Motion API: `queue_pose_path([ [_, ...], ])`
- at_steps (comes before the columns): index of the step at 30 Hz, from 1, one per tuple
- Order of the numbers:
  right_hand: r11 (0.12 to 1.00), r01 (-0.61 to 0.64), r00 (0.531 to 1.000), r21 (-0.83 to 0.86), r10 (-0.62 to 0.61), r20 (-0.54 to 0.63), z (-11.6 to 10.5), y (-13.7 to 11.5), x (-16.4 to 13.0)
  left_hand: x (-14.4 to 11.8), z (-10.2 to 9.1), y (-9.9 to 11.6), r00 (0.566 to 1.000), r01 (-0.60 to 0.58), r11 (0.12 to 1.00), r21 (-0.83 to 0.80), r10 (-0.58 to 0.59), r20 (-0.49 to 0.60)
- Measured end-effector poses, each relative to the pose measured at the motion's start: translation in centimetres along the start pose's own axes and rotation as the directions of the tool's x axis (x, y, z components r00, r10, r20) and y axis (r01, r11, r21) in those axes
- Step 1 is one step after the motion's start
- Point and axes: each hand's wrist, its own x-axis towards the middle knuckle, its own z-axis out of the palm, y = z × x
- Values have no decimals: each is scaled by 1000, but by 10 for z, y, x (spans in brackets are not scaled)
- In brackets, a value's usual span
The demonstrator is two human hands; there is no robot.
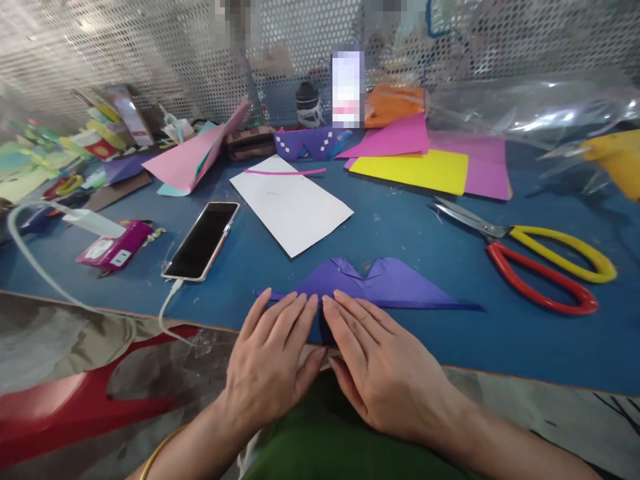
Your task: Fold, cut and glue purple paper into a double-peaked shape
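A folded purple paper shape (385,283) lies on the blue table close to its front edge, with two peaks at the top and long thin points at the sides. My left hand (275,347) lies flat over its lower left edge, fingertips on the paper. Beside it, my right hand (380,360) rests with fingers stretched out along the lower middle edge. Both thumbs point inward near the table's edge. To the right lie scissors (495,233) with one yellow and one red handle, blades slightly apart. A white sheet (290,207) sits beyond the purple paper.
A phone (203,240) on a white cable lies at left, near a magenta packet (117,245). Yellow paper (413,172), pink sheets (185,157) and a purple paper piece with white squares (307,143) lie farther back. Perforated metal (165,53) stands behind. A red chair (75,413) is below left.
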Motion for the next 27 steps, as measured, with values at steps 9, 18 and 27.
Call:
queue_pose_path([
  [9, 992, -111, 993, -63, 109, -40, -15, 15, -31, -3, 2, -2, 1000, 18, 1000, 7, -18, -24],
  [18, 945, -261, 965, -199, 252, -67, -39, 37, -76, -5, 5, -5, 999, 3, 998, 63, 0, -40],
  [27, 877, -365, 931, -312, 338, -139, -47, 41, -91, -3, 5, -9, 997, -25, 993, 112, 34, -73],
])
